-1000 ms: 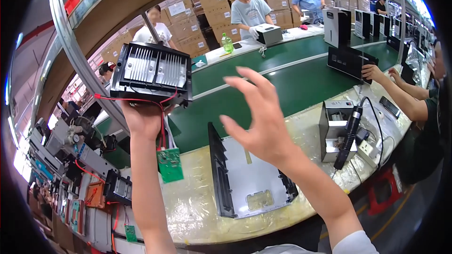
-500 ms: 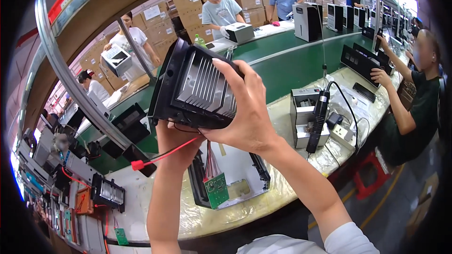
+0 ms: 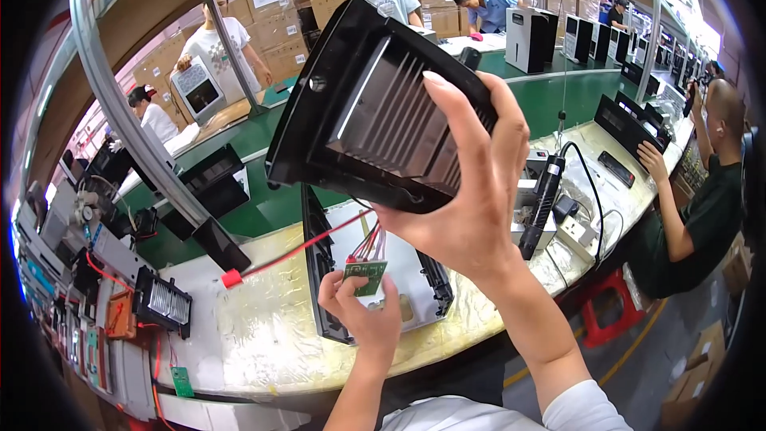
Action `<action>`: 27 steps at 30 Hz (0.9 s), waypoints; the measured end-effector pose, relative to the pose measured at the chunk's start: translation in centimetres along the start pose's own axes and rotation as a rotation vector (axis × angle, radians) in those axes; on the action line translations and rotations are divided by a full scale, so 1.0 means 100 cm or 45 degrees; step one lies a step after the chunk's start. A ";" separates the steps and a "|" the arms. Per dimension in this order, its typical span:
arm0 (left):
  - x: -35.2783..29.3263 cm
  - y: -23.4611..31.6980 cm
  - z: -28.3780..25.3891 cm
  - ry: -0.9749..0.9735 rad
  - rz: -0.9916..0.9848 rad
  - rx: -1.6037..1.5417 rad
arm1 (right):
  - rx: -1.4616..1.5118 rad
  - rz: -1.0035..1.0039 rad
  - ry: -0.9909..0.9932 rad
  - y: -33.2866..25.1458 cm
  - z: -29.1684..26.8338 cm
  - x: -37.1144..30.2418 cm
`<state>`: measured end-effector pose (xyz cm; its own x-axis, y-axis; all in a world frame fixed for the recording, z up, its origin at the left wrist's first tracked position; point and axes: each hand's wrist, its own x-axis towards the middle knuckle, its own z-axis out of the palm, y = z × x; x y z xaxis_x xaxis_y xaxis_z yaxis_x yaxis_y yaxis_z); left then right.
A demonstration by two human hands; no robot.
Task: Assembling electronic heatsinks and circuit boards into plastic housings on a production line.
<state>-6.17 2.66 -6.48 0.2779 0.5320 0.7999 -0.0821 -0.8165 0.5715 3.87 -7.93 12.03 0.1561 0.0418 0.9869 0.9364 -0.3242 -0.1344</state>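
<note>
In the head view, the right hand [image 3: 479, 211] grips a black plastic housing with metal fins [image 3: 383, 108], upper centre; at lower centre the left hand [image 3: 370, 321] pinches a green circuit board [image 3: 373, 277], seemingly to keep its weight off the thin reddish wires [image 3: 369, 245].

Film-covered bench [image 3: 255, 327], open casing [image 3: 415, 271], power strip [image 3: 578, 238]

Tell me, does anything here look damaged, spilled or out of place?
Nothing looks spilled or plainly damaged. Slightly odd: the plug on the red wire is connected to nothing. The black unit is tilted, but the right hand holds it, while the left hand holds the wired board.
</note>
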 end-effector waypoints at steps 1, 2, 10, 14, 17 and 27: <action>-0.001 -0.001 -0.004 -0.005 -0.012 -0.002 | 0.019 -0.045 -0.010 0.002 -0.004 -0.001; 0.001 -0.002 -0.011 -0.008 0.063 -0.006 | 0.037 -0.088 -0.021 0.004 -0.008 -0.002; -0.027 -0.008 -0.076 -0.576 0.030 -0.251 | 0.278 -0.068 -0.717 0.007 -0.033 0.004; -0.018 -0.021 -0.070 -0.950 -0.027 -0.208 | 0.130 -0.229 -0.891 0.002 0.003 -0.034; -0.012 -0.020 -0.068 -1.112 -0.158 -0.176 | 0.021 -0.319 -0.994 -0.005 0.022 -0.050; 0.006 -0.019 -0.056 -1.244 -0.296 -0.208 | -0.445 -0.700 -1.456 -0.015 0.079 -0.070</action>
<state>-11.19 5.84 -6.04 0.9580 0.1977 0.2076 -0.0356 -0.6366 0.7704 3.89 -0.24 4.65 0.1211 0.9610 0.2488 0.8593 -0.2269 0.4583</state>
